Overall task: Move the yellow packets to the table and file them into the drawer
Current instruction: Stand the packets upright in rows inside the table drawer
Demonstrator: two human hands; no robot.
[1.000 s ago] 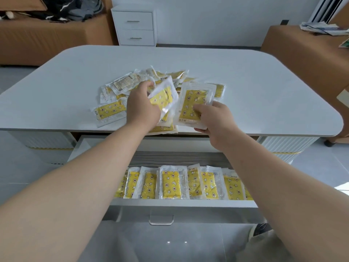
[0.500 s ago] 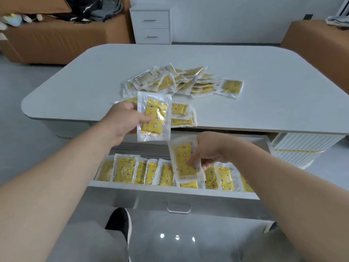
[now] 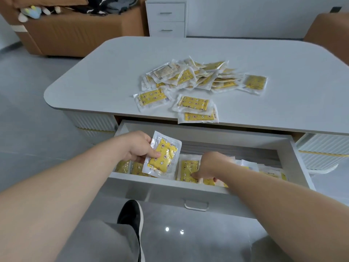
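A heap of yellow packets [image 3: 200, 76] in clear wrappers lies on the white table [image 3: 105, 76], with three loose ones near its front edge. Below it the white drawer [image 3: 300, 167] is pulled out and holds a row of packets standing on edge [image 3: 132, 167]. My left hand [image 3: 137, 146] holds one yellow packet [image 3: 162, 155] upright above the drawer's left part. My right hand [image 3: 211, 164] is down inside the drawer's middle, fingers pinching a packet [image 3: 188, 169] in the row.
The drawer's front panel with a metal handle [image 3: 196, 206] sticks out toward me. My black shoe [image 3: 130, 212] and grey trouser leg are on the glossy floor below. Brown sofas [image 3: 75, 33] and a small white cabinet [image 3: 166, 17] stand behind the table.
Both hands have dropped from the table's pile to the drawer, each carrying a packet. The right hand's packet has gone down into the row. The view has tilted downward.
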